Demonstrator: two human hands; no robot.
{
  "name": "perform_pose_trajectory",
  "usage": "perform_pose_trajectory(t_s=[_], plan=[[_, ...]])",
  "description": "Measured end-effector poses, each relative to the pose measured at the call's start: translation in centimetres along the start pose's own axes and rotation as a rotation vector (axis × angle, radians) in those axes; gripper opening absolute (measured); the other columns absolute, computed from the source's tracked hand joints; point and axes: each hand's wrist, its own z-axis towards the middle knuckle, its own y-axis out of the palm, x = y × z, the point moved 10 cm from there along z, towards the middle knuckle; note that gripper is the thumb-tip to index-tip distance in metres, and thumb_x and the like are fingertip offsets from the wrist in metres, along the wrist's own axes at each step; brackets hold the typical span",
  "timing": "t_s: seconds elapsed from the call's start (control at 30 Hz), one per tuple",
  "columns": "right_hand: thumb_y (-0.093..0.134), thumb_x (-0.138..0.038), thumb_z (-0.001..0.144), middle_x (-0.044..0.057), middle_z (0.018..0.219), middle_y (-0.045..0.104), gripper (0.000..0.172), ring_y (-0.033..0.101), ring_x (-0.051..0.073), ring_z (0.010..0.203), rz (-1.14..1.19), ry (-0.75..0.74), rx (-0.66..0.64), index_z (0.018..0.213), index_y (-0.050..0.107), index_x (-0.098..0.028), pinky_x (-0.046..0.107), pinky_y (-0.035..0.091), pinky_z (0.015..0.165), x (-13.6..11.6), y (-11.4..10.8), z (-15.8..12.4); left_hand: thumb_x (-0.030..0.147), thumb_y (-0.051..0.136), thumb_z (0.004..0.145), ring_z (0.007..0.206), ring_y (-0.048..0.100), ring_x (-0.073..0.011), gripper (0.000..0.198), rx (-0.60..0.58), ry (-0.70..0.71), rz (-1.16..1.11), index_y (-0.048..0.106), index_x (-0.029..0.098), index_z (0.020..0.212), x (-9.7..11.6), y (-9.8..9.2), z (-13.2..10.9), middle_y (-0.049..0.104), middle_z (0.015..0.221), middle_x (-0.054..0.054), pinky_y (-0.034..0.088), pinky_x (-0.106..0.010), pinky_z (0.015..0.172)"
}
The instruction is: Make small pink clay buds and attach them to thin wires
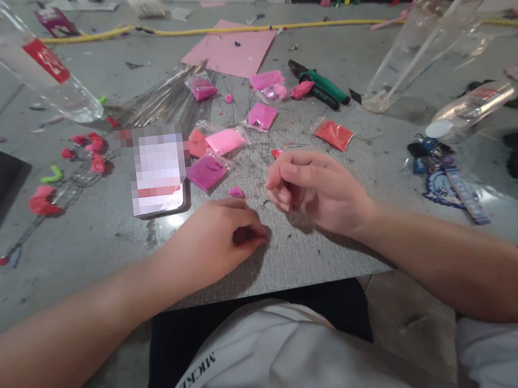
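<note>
My left hand (220,238) rests low over the grey table, its thumb and fingertips pinched together; whatever is between them is hidden. To its right my right hand (321,190) is raised slightly, with thumb and forefinger pressed together and the other fingers curled. A tiny purple speck shows at that pinch, too small to name. Just beyond my left hand lies a small magenta lump of clay (236,192). A purple clay packet (208,172) and a light pink clay packet (226,141) lie farther off. A red clay packet (333,133) sits beyond my right hand.
A phone (157,174) with a blurred screen stands left of the packets. Behind are green-handled pliers (325,87), thin wires (163,99) and a pink sheet (234,48). A water bottle (42,68) stands left; a clear container (404,55) and keychain (448,186) are right.
</note>
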Motion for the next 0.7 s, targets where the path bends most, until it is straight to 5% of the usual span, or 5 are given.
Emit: perform_pose_trajectory(t_s=[0.5, 0.7], plan=[[0.077, -0.036, 0.096, -0.002, 0.066, 0.06, 0.021, 0.054, 0.011, 0.063, -0.008, 0.0, -0.03, 0.083, 0.077, -0.019, 0.024, 0.04, 0.057, -0.1, 0.4, -0.1, 0.019, 0.068, 0.097, 0.087, 0.073, -0.0187, 0.017, -0.028, 0.003, 0.058, 0.084, 0.021, 0.094, 0.0, 0.6, 0.0, 0.077, 0.094, -0.003, 0.056, -0.033, 0.082], [0.075, -0.034, 0.096, -0.002, 0.066, 0.059, 0.02, 0.055, 0.012, 0.063, -0.037, -0.036, 0.001, 0.084, 0.077, -0.019, 0.026, 0.041, 0.059, -0.7, -0.1, -0.1, 0.021, 0.071, 0.097, 0.083, 0.073, -0.0163, 0.014, -0.004, 0.029, -0.043, 0.084, 0.021, 0.093, 0.0, -0.5, 0.3, 0.077, 0.092, -0.003, 0.056, -0.028, 0.076]])
